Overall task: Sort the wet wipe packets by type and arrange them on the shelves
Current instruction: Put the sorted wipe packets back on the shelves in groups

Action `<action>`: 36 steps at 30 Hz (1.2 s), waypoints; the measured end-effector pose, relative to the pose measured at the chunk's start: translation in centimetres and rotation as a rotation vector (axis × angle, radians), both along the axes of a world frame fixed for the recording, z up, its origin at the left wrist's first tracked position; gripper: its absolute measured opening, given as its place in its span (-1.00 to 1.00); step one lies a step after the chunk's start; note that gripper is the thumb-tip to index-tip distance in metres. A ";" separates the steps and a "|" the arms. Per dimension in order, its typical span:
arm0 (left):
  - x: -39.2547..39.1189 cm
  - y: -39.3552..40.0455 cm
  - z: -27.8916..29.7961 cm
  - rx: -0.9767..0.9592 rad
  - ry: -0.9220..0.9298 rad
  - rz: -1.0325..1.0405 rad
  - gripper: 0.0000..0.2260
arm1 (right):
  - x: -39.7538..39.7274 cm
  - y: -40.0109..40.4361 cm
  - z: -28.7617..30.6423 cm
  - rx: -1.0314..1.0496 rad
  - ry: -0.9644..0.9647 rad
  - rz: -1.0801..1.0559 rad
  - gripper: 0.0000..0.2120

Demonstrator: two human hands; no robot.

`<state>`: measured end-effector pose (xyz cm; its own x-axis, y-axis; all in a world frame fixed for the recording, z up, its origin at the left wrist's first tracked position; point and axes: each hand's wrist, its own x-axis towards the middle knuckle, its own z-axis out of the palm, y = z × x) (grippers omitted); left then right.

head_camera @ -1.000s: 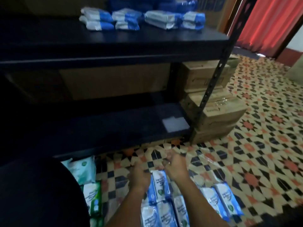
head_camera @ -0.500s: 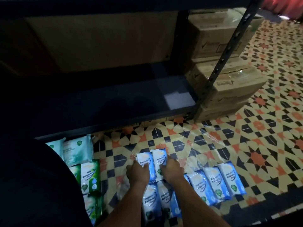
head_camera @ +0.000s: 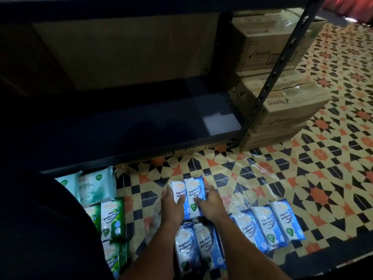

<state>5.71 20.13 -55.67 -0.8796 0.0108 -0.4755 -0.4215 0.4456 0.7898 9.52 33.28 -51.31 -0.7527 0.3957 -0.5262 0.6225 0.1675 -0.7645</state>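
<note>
Half a second ago both hands lay flat on top of the blue packets on the floor; now they have closed in from either side and the pair looks tipped up off the tiles at its far end. The left hand [head_camera: 173, 205] curls round the left packet's edge and the right hand [head_camera: 211, 205] clamps the right one, so the two blue packets [head_camera: 190, 194] are squeezed together between them. That reads to me as a pickup just begun, with these two headed for a shelf next. Each packet is a white-and-blue soft pouch, glossy, lettered "Fragrance… Antibacterial Wipes", with a small green shield badge near the wrists. Just behind the hands, under the forearms, lie two more blue ones [head_camera: 198, 247], and to the right of the right hand a row of three [head_camera: 268, 227] lies side by side. Left of the left hand sit green pine packets [head_camera: 112, 217] and, beyond them, pale teal ones [head_camera: 96, 184]. The bottom shelf [head_camera: 141, 126] ahead of the hands is bare and dark, so most of the sorting is yet to do.
</note>
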 end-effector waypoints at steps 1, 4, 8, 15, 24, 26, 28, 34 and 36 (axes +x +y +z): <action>-0.1 0.2 0.7 0.023 0.012 0.013 -0.50 | -0.1 0.1 0.1 -0.035 0.018 -0.036 -0.63; -0.7 0.8 2.1 0.153 0.023 0.053 -0.54 | -0.4 0.4 1.1 -0.129 0.059 -0.136 -0.62; -2.3 1.3 3.4 0.265 0.026 0.125 -0.52 | -1.2 0.7 3.9 -0.202 0.138 -0.192 -0.65; -8.3 1.5 5.1 0.273 0.138 0.058 -0.36 | -2.6 0.8 11.4 -0.218 0.322 -0.188 -0.68; -7.3 -2.9 27.9 0.520 0.279 -0.019 -0.70 | -4.2 -1.6 23.7 -0.197 0.599 -0.105 -0.63; -6.6 -4.3 31.8 0.537 0.339 -0.032 -0.77 | -4.7 -2.8 26.7 -0.219 0.664 -0.078 -0.62; -5.8 -5.9 35.7 0.592 0.394 -0.021 -0.78 | -5.3 -4.2 29.8 -0.220 0.729 -0.044 -0.60; -5.2 -11.2 45.4 0.695 0.534 0.069 -0.78 | -7.7 -9.0 38.6 -0.204 0.932 0.044 -0.41; -5.9 -12.9 48.0 0.731 0.565 0.090 -0.80 | -8.9 -10.5 41.2 -0.202 0.977 0.077 -0.40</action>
